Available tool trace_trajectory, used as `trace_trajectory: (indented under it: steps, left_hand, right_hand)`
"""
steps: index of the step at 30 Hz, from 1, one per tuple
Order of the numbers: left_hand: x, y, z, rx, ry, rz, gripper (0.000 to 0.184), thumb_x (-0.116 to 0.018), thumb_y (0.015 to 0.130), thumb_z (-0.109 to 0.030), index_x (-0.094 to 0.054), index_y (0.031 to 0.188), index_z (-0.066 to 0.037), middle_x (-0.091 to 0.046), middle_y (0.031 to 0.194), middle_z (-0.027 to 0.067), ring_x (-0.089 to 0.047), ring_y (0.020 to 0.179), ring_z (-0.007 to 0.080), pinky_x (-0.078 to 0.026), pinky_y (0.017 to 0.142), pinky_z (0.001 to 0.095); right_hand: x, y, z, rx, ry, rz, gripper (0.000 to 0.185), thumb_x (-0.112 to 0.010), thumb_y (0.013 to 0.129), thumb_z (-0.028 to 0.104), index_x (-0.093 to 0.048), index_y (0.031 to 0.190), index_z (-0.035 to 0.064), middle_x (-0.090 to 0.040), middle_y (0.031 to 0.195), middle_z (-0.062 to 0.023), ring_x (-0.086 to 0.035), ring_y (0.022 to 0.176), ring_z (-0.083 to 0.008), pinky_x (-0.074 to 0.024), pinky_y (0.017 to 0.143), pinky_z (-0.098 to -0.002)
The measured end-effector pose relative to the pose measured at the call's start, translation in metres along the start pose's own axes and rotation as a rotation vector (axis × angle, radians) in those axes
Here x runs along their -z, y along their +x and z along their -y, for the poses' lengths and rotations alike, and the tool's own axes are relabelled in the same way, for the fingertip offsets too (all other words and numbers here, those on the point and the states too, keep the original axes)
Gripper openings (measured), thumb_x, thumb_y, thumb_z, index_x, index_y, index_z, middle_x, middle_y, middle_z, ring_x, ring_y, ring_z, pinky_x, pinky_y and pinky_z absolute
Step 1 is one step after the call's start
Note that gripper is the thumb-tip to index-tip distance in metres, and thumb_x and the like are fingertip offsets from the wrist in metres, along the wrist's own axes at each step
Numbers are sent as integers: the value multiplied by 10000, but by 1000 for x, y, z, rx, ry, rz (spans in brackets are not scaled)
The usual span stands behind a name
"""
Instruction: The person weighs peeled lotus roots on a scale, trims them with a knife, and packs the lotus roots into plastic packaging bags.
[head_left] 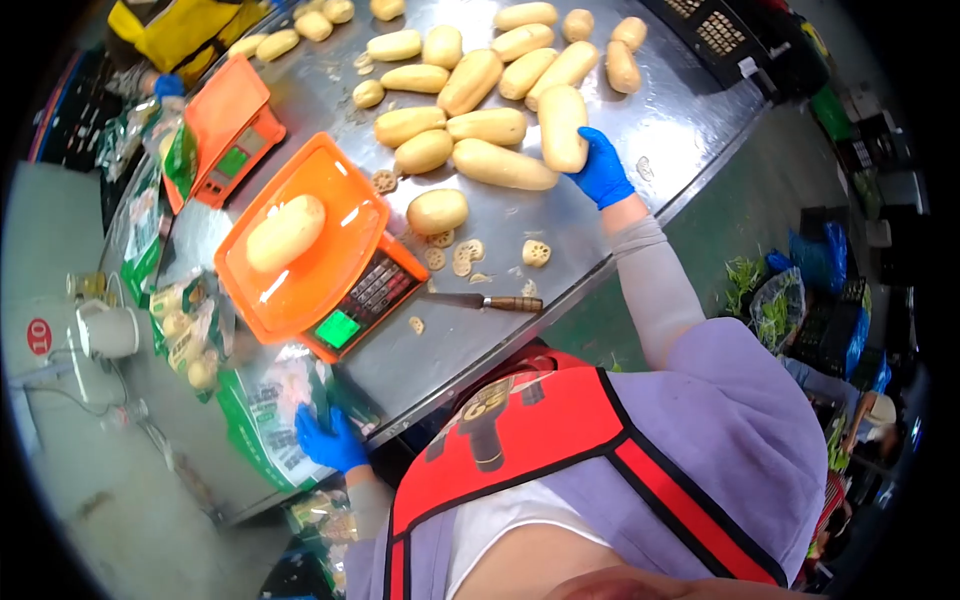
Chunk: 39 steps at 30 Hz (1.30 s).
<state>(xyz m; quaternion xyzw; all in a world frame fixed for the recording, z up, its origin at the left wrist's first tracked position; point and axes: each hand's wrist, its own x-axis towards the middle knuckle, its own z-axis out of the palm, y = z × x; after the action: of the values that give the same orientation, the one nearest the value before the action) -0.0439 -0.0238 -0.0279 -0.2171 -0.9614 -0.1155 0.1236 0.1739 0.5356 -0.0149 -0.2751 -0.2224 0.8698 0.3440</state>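
Note:
My right hand (604,172), in a blue glove, grips the lower end of a thick, pale lotus root segment (563,128) at the table's right side. Several more lotus roots (487,126) lie spread to its left. My left hand (331,440), also gloved in blue, is at a green and white printed plastic bag (268,420) by the table's near left corner; its fingers appear closed on the bag's film. On the orange scale (312,240) between my hands rests one lotus root (286,233). A knife (487,302) with a wooden handle lies near the table's front edge.
Cut lotus slices (464,259) are scattered in front of the scale. A second orange scale (226,135) stands at the back left, beside filled bags (185,335). A black crate (712,38) sits at the far right corner. Another person (872,420) is at the right edge.

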Motion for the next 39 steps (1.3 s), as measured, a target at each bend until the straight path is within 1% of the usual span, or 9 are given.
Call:
trace_trajectory:
  steps: [4,7,12,14,16,18,26,30,39]
  left_hand:
    - [3,1,-4,-5,-15,-35,606,-604,793,-456,-534,1222,-35,-550,1229,169,-496,1122,367,-357,964,452]
    - [6,2,-7,18,3,-16,591,-627,783,-422,-536,1222,-36,-546,1230,174,-500,1119,362,-364,956,449]
    - [7,3,-9,17,-56,-31,576,-658,763,-366,-537,1222,-39,-549,1218,182,-503,1106,367,-355,959,451]
    - [6,3,-7,9,-80,-33,583,-662,754,-364,-534,1226,-46,-548,1213,186,-501,1105,364,-356,954,452]
    - [10,5,-11,50,-50,21,623,-672,727,-378,-514,1256,-88,-527,1231,191,-482,1113,372,-355,948,457]
    - [11,6,-10,74,-59,35,633,-671,723,-387,-510,1261,-95,-522,1233,192,-479,1111,379,-355,948,458]
    - [2,1,-1,94,-59,5,644,-668,724,-434,-527,1250,-91,-524,1260,157,-473,1155,354,-327,992,452]
    - [4,3,-1,84,-83,8,636,-664,729,-439,-527,1252,-103,-523,1264,148,-475,1159,341,-326,1000,449]
    - [4,2,-3,112,-49,3,646,-653,734,-466,-518,1267,-126,-519,1262,161,-476,1153,344,-333,998,447]
  right_hand:
    - [2,7,-3,150,-384,23,604,-595,815,210,-375,1337,1,-513,1238,-135,-517,1116,-267,-429,943,-358]
    - [25,18,-3,594,-1406,-195,816,-687,722,341,-324,1389,42,-483,1303,-187,-499,1171,-298,-410,960,-358]
    - [27,23,-15,524,-1591,-281,820,-693,689,372,-361,1372,60,-489,1282,-211,-496,1146,-349,-400,965,-403]
    - [33,31,-20,763,-1887,-343,772,-690,691,373,-403,1342,74,-500,1266,-191,-488,1130,-359,-405,951,-425]
    - [-4,27,-22,1049,-1939,-233,629,-674,729,286,-464,1299,118,-523,1237,-157,-496,1103,-349,-414,929,-434]
    - [-33,32,-24,1048,-1880,-31,568,-686,745,202,-504,1274,104,-546,1217,-152,-523,1080,-323,-407,950,-393]
    - [-70,87,-14,367,-2366,433,732,-657,746,245,-330,1400,203,-497,1292,-143,-503,1148,-322,-410,967,-395]
    - [-59,109,-5,230,-2269,539,856,-709,685,357,-291,1421,226,-450,1345,-158,-462,1206,-327,-380,1008,-382]
    - [-104,39,-17,728,-1764,416,719,-726,670,207,-443,1324,117,-547,1225,-153,-526,1128,-301,-411,968,-372]
